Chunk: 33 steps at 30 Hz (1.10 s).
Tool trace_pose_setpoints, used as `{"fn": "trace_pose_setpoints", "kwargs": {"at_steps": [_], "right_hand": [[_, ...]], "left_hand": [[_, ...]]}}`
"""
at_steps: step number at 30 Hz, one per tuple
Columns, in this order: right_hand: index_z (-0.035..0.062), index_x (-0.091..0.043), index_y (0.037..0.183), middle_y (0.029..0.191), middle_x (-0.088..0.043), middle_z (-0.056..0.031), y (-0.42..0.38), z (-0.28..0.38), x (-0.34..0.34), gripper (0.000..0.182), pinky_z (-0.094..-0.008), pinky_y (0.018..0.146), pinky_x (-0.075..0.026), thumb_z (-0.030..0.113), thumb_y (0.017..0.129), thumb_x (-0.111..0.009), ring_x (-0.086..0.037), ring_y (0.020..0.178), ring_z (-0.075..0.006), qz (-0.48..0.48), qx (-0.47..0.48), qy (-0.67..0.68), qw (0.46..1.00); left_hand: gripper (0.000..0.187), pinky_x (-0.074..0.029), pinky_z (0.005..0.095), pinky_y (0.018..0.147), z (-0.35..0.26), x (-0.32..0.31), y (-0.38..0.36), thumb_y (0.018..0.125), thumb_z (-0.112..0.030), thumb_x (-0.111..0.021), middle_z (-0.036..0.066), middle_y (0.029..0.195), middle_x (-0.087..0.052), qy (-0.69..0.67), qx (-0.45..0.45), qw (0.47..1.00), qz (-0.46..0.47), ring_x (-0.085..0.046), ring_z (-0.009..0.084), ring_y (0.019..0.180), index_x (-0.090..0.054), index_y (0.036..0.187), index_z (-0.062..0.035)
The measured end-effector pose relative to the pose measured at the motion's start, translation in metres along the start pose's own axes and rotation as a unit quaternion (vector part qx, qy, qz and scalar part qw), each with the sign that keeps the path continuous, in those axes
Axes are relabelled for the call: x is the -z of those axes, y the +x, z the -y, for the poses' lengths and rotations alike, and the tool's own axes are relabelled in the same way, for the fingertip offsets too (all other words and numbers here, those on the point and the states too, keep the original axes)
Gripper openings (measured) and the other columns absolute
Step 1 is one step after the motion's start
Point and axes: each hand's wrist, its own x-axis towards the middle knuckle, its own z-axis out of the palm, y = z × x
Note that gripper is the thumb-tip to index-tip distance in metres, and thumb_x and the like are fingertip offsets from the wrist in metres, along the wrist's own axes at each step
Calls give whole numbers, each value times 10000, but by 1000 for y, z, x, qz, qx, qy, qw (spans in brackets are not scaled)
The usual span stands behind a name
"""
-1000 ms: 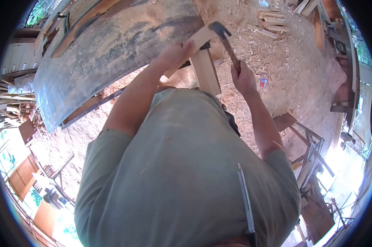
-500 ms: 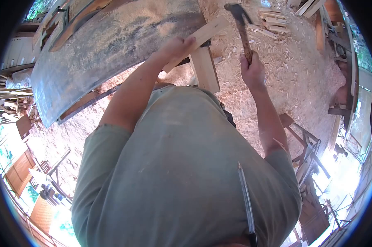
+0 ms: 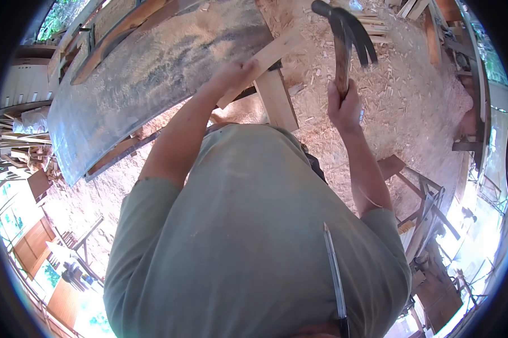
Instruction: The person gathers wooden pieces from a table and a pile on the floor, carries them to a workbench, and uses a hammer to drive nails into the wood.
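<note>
Left hand [image 3: 235,76] clasped a wooden strip [image 3: 272,53] at the near right corner of the table [image 3: 102,132]; right hand [image 3: 344,107] gripped a hammer [image 3: 342,56]. A misaimed swing could have bruised the left hand.

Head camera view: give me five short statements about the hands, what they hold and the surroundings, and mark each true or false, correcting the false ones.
1. The left hand holds a pale wooden strip. True.
2. The right hand holds a saw. False: it grips a hammer.
3. The hammer rests on the pale wooden strip. False: it is held up, apart from the strip.
4. A pen shows against the person's shirt. True.
5. The ground is swept clean. False: wood chips lie scattered over it.
</note>
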Motion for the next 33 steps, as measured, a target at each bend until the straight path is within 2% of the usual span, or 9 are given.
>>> {"fn": "trace_pose_setpoints", "kwargs": {"at_steps": [2,6,12,13,15,16,23,30,33], "right_hand": [[15,-589,996,683,-635,-169,-12,-14,-10,296,-426,577,-520,280,894,-671,-662,637,-364,-49,236,62,968],[6,-577,955,709,-626,-214,-2,-64,-37,315,-497,647,-513,315,914,-615,-642,728,-454,136,-4,-143,980],[-21,-573,874,690,-607,-230,12,-32,-21,383,-483,602,-479,357,929,-595,-614,649,-440,-57,-122,-11,991],[-8,-576,834,650,-612,-170,5,-33,-23,338,-424,553,-467,315,912,-638,-604,568,-337,-91,-129,36,987],[10,-575,821,626,-598,-119,-3,-30,-28,286,-378,521,-455,271,913,-645,-588,536,-266,-81,-120,171,975],[28,-574,807,601,-583,-69,-3,-25,-31,239,-332,489,-443,226,915,-652,-573,504,-194,-65,-111,302,945],[57,-553,833,574,-529,-6,2,32,-34,166,-241,438,-389,160,931,-639,-501,459,-85,-56,-135,452,880],[42,-567,881,612,-510,1,-21,91,-43,141,-235,469,-371,158,959,-582,-479,497,-76,67,-24,378,923],[40,-565,887,608,-498,4,-41,132,-66,141,-237,476,-385,156,967,-572,-476,503,-75,127,-4,369,921]], "left_hand": [[775,-478,439,914,-7,5,-5,935,-651,-388,266,1052,-673,11,9,1000,9,-640,397,1047,-658,1119,51],[783,-469,441,942,-10,7,-7,943,-653,-355,283,1099,-658,27,-6,1000,-8,-621,406,1086,-664,1118,45],[741,-451,460,952,-6,8,-6,954,-653,-388,219,1095,-680,-38,29,999,25,-635,362,1059,-603,1252,-10],[643,-526,422,722,-6,7,-18,984,-613,-365,169,869,-688,-101,-21,995,5,-672,297,793,-599,1281,-93],[570,-484,330,488,3,2,-37,986,-593,-383,70,676,-594,-411,102,893,150,-587,184,552,-631,1115,-96],[498,-341,252,341,-1,6,-59,989,-580,-385,18,554,-483,-603,66,749,265,-442,113,385,-616,1003,-139],[258,-262,249,315,3,-6,-126,1000,-366,-444,36,503,-432,-745,-65,535,393,-348,114,331,-587,939,-161],[268,-242,259,291,39,-6,-191,983,-360,-465,79,482,-434,-788,-107,508,330,-340,123,316,-616,988,-138],[387,-261,276,302,54,10,-242,1018,-435,-391,93,504,-461,-763,-100,616,168,-359,145,325,-602,948,-119]]}}
